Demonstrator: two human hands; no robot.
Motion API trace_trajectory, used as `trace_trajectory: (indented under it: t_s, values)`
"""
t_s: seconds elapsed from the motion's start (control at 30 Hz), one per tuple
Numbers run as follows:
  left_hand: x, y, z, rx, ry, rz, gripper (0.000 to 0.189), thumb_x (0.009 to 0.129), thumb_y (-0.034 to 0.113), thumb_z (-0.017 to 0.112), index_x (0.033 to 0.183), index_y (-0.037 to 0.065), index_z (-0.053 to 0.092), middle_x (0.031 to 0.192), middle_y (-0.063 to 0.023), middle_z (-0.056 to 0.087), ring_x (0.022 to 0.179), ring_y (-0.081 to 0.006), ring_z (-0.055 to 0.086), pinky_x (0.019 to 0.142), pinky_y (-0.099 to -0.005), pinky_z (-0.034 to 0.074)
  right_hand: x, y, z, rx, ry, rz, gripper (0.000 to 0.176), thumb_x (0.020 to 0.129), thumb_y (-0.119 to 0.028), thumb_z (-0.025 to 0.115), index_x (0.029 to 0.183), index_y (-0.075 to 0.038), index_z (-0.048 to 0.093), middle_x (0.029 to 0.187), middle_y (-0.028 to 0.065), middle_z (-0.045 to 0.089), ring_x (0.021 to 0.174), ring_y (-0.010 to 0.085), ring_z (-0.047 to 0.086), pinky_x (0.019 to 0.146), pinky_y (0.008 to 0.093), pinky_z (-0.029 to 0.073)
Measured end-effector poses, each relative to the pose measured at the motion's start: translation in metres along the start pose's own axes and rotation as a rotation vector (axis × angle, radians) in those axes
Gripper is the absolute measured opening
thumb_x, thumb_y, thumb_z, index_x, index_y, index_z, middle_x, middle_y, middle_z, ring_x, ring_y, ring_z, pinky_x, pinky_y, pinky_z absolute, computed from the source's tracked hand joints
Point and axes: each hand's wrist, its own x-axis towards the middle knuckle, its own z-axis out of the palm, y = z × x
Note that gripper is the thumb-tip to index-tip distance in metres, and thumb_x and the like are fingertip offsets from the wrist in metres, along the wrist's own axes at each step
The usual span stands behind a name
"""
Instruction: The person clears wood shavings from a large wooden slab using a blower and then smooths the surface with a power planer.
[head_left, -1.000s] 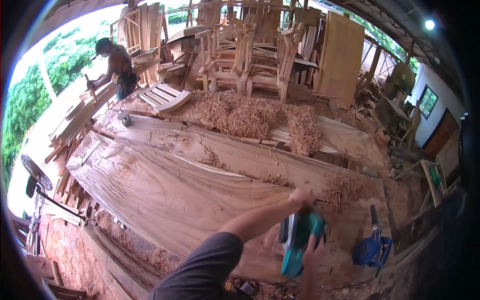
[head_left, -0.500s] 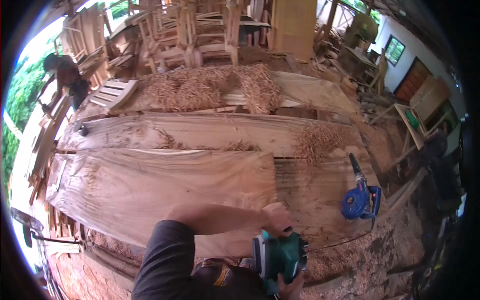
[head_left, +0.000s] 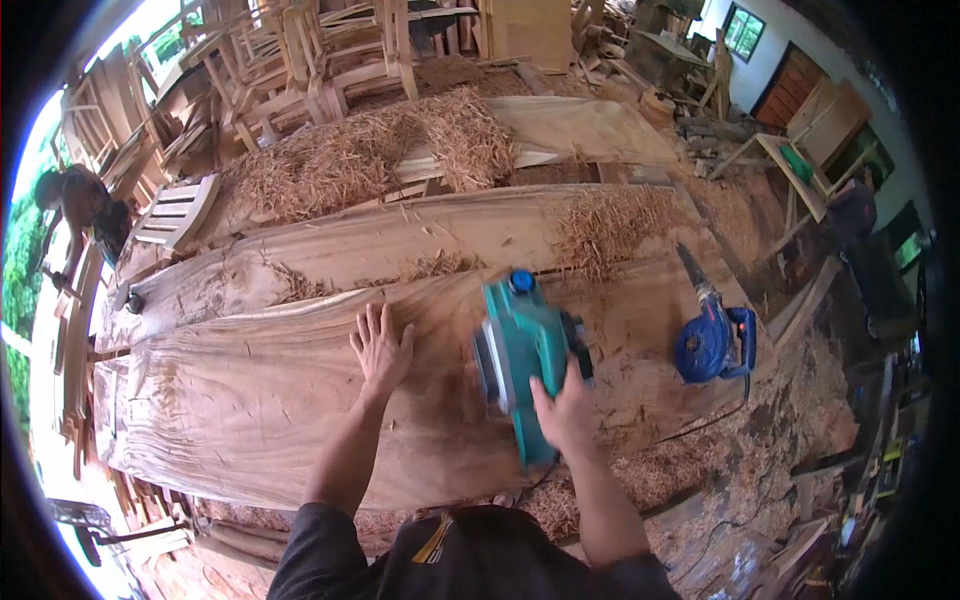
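Observation:
A wide wooden slab (head_left: pixel 250 400) with wavy grain lies in front of me. My left hand (head_left: pixel 385 345) rests on its surface, palm down with the fingers spread. In my right hand (head_left: pixel 565 408) is a green electric planer (head_left: pixel 525 350), gripped by its rear handle. The planer sits at the slab's right end, its blue front knob pointing away from me. Whether its sole touches the wood is hidden from above.
A blue leaf blower (head_left: pixel 705 350) lies to the right. Curly shavings (head_left: pixel 460 135) are heaped on boards farther back. Wooden chair frames (head_left: pixel 320 60) stand behind. Another person (head_left: pixel 80 210) bends over wood at the far left. A small dark object (head_left: pixel 133 302) sits on the left board.
My left hand has left the planer's front and come down flat on the slab. The planer has moved forward, away from my body, in my right hand. The view has shifted.

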Motion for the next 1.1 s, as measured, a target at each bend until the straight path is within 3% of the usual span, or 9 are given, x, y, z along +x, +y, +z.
trace_trajectory:
  t_s: [0.13,0.23,0.33,0.53,0.7,0.73,0.8,0.93,1.1]
  values:
    - [-0.004,0.007,-0.008,0.012,0.036,-0.032,0.079,0.099,0.059,0.047,0.16,0.01,0.032,0.168,-0.0202,0.022,0.156,-0.0397,0.016,0.122,-0.0623,0.014,0.085,-0.021,0.022,0.034,-0.019,-0.03,0.057,0.095,-0.032,0.067,0.14,-0.002,0.048,0.108,0.03,0.07,0.103,0.0489,0.067,0.087,0.0538,0.054]
    - [-0.006,0.004,-0.006,0.016,0.048,-0.025,0.078,0.099,0.058,0.048,0.159,0.011,0.033,0.167,-0.02,0.023,0.155,-0.0393,0.017,0.122,-0.0626,0.015,0.106,-0.011,0.037,0.193,0.01,-0.022,0.051,0.1,-0.037,0.063,0.135,-0.002,0.052,0.082,0.0134,0.068,0.068,0.0263,0.069,0.065,0.0399,0.054]
    - [-0.005,0.005,-0.007,0.025,0.049,-0.021,0.078,0.099,0.058,0.048,0.159,0.01,0.033,0.167,-0.0203,0.023,0.155,-0.0394,0.018,0.121,-0.0628,0.015,0.061,0.004,0.025,0.218,-0.006,0.047,0.046,0.104,-0.039,0.057,0.132,-0.002,0.053,0.07,0.0065,0.061,0.056,0.0156,0.061,0.054,0.0342,0.049]
    - [-0.003,0.007,-0.005,0.032,0.052,-0.025,0.078,0.1,0.056,0.047,0.161,0.01,0.029,0.167,-0.0224,0.022,0.155,-0.0416,0.016,0.122,-0.0638,0.013,-0.095,0.012,-0.027,0.293,-0.032,0.076,0.033,0.105,-0.019,0.052,0.131,0.0,0.051,0.066,0.0032,0.055,0.052,0.0118,0.055,0.05,0.0292,0.045]
    - [-0.002,0.009,-0.004,0.053,0.019,-0.035,0.08,0.1,0.057,0.045,0.161,0.008,0.027,0.167,-0.0236,0.021,0.155,-0.043,0.015,0.122,-0.0647,0.013,-0.067,0.008,-0.014,0.229,-0.006,0.082,0.029,0.104,-0.018,0.054,0.127,0.0,0.053,0.065,0.0022,0.055,0.052,0.0111,0.055,0.051,0.0291,0.045]
    - [-0.001,0.008,-0.003,0.056,0.031,-0.031,0.08,0.1,0.057,0.045,0.161,0.008,0.028,0.167,-0.0235,0.022,0.155,-0.043,0.016,0.121,-0.0647,0.013,-0.047,0.018,-0.001,0.168,0.013,0.067,0.029,0.105,-0.022,0.054,0.126,-0.002,0.055,0.065,0.0021,0.056,0.053,0.0115,0.056,0.051,0.0295,0.046]
    - [-0.002,0.008,-0.001,0.061,0.054,-0.026,0.08,0.1,0.056,0.046,0.16,0.008,0.029,0.166,-0.0233,0.023,0.155,-0.0431,0.017,0.121,-0.0647,0.014,0.004,0.0,0.006,0.084,-0.046,0.222,0.052,0.102,-0.047,0.054,0.133,-0.004,0.057,0.105,0.0278,0.07,0.1,0.0488,0.067,0.082,0.0542,0.053]
    - [-0.002,0.007,-0.004,0.052,0.066,-0.013,0.078,0.099,0.058,0.048,0.159,0.01,0.033,0.166,-0.0208,0.025,0.155,-0.0399,0.019,0.121,-0.0634,0.016,0.099,-0.014,0.023,0.127,-0.044,0.106,0.057,0.102,-0.052,0.049,0.136,-0.006,0.055,0.111,0.0314,0.068,0.106,0.0523,0.063,0.09,0.0576,0.051]
    - [-0.005,0.006,-0.005,0.019,0.097,-0.002,0.078,0.098,0.058,0.05,0.158,0.01,0.035,0.166,-0.02,0.027,0.155,-0.0386,0.02,0.122,-0.0614,0.015,0.073,-0.008,0.018,0.222,-0.067,0.161,0.059,0.103,-0.05,0.049,0.14,-0.004,0.051,0.11,0.0324,0.068,0.105,0.0524,0.064,0.089,0.0569,0.052]
